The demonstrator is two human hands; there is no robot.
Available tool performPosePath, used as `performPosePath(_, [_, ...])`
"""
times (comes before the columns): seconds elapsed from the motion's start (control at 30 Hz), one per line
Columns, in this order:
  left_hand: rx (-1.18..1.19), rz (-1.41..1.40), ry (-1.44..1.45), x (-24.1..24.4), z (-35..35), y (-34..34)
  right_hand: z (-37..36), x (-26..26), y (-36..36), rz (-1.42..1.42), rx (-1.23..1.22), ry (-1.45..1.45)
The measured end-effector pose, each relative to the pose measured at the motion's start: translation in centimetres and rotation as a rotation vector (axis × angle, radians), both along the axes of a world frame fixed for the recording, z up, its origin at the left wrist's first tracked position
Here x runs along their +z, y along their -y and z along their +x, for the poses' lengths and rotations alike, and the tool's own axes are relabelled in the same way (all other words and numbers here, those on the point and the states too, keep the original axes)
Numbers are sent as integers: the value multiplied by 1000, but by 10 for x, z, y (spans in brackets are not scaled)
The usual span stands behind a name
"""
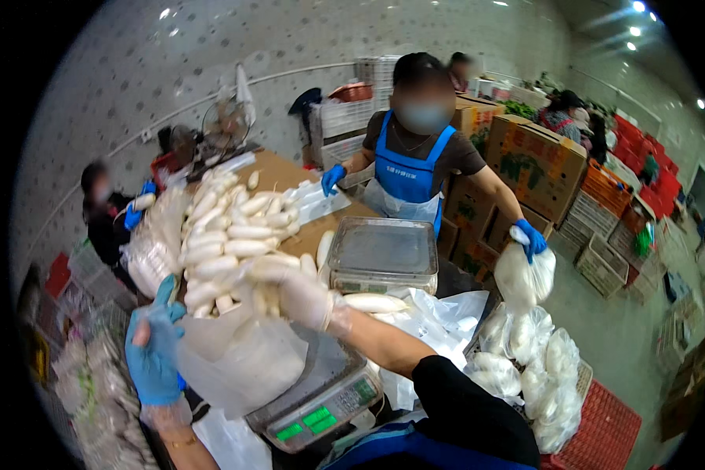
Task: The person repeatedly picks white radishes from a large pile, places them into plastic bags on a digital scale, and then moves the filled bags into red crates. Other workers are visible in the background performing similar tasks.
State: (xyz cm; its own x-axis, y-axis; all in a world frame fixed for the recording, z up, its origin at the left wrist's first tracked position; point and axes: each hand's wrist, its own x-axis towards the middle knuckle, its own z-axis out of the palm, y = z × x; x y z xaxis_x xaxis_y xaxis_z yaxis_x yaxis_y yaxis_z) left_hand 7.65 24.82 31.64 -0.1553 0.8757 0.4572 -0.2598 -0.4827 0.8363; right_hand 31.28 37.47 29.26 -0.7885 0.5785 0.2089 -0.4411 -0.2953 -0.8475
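Observation:
My left hand [151,352], in a blue glove with one bare fingertip showing, is at the left rim of a translucent plastic bag [244,364] and appears to hold it. The bag rests, bulging, on a digital scale [323,405] with lit green displays. My right hand [302,294], in a whitish glove, reaches over the bag's mouth at the near edge of a heap of white radishes [235,235]. Motion blurs its fingers, so whether they grip a radish or the bag cannot be told. One radish [375,302] lies beyond my right wrist.
A second scale [385,249] stands across the table. Opposite, a co-worker in a blue apron [408,170] holds a filled bag [526,276] above several bagged radishes [526,352]. Loose plastic bags [440,323] lie at right. Another person [108,211] works at left. Cardboard boxes [534,164] are stacked behind.

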Motion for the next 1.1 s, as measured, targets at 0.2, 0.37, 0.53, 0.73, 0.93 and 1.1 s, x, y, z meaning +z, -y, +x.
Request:
performPosePath(0.2, [-202,-338,65,-45,26,16,-26,-49,26,828,-266,101])
performPosePath(0.37, [-352,-336,210,-84,16,10,-7,-12,34,869,-11,451])
performPosePath(0.53, [-477,-403,586,-85,15,5,-26,-60,26,703,-299,262])
performPosePath(0.73, [-291,-501,47,-57,58,16,-4,-28,38,612,-51,350])
performPosePath(0.93, [-20,-625,261,-125,-44,10,-17,-129,25,1448,-179,444])
performPosePath(1.1, [-126,-630,-61,-159,-51,22,-6,-133,-17,1647,-330,316])
